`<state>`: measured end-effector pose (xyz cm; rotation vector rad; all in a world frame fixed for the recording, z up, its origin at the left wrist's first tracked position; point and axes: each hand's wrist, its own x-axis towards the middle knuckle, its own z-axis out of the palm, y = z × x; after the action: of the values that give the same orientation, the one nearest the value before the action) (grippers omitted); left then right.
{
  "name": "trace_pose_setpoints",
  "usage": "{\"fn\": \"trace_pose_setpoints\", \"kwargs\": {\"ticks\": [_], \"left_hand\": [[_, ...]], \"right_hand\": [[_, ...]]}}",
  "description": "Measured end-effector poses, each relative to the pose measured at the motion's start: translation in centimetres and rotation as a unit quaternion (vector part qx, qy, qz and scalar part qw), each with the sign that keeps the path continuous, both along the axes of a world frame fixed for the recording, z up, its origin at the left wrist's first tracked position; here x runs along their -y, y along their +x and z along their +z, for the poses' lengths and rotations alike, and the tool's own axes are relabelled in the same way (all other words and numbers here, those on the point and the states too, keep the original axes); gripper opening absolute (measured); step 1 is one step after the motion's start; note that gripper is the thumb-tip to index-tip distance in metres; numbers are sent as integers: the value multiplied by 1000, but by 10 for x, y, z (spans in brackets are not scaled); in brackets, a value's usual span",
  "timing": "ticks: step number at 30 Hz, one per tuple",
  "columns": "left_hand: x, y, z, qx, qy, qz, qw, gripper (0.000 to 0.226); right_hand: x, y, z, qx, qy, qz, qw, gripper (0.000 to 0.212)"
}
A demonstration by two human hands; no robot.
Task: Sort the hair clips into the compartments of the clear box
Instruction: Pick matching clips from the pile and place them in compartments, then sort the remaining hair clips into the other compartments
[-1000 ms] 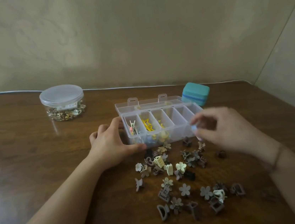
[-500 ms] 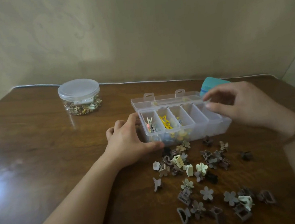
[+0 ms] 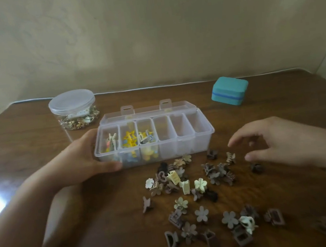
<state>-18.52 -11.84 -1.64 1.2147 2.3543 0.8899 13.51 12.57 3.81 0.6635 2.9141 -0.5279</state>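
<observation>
Hair clips (image 3: 199,192) mostly lie unsorted; clear box (image 3: 205,138) has three compartments filled. Left hand (image 3: 84,159) grips it, right hand (image 3: 279,142) hovers loosely open, empty.

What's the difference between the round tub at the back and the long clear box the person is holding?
The round tub is a cylinder with its lid on; the clear box is long, rectangular and open, its lid folded back. The tub holds one mixed heap of gold-coloured bits; the box is split into a row of compartments, three with clips. The left hand grips the box; nothing touches the tub. Both are see-through plastic.
</observation>
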Motion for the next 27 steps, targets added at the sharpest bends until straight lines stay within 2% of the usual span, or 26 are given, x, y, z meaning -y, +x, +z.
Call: {"fn": "trace_pose_setpoints", "kwargs": {"ticks": [2, 5, 7, 9, 12, 15, 18, 21, 23, 25, 27], "left_hand": [[6, 1, -4, 42, 37, -6, 998, 110], [11, 3, -9, 117, 92, -13, 989, 107], [8, 6, -10, 129, 145, 6, 981, 110], [4, 9, -10, 142, 197, 46, 969, 116], [0, 13, -15, 106, 194, 54, 974, 114], [0, 13, -13, 96, 154, 56, 982, 121], [3, 17, -9, 84, 152, 38, 984, 102], [2, 28, -5, 71, 142, 21, 987, 91], [1, 38, 0, 69, 136, 14, 988, 98], [1, 41, 0, 60, 134, 3, 989, 106], [2, 42, -3, 58, 125, -7, 990, 105]], "right_hand": [[-1, -1, -2, 12, -11, -4, 1000, 36], [1, -4, 1, -48, -2, -9, 999, 28], [4, -6, 3, -145, 9, -23, 989, 25], [10, -4, 7, -265, 1, -40, 964, 21], [22, 11, 23, -361, 3, -52, 931, 14], [38, 50, 30, -305, 28, -50, 951, 22], [55, 104, 7, -184, 70, -42, 980, 31], [65, 135, -29, -82, 23, -63, 994, 65], [66, 139, -46, -94, -4, -82, 992, 73], [67, 130, -48, -133, 20, -81, 988, 66], [68, 112, -35, -170, 54, -83, 980, 41]]}}
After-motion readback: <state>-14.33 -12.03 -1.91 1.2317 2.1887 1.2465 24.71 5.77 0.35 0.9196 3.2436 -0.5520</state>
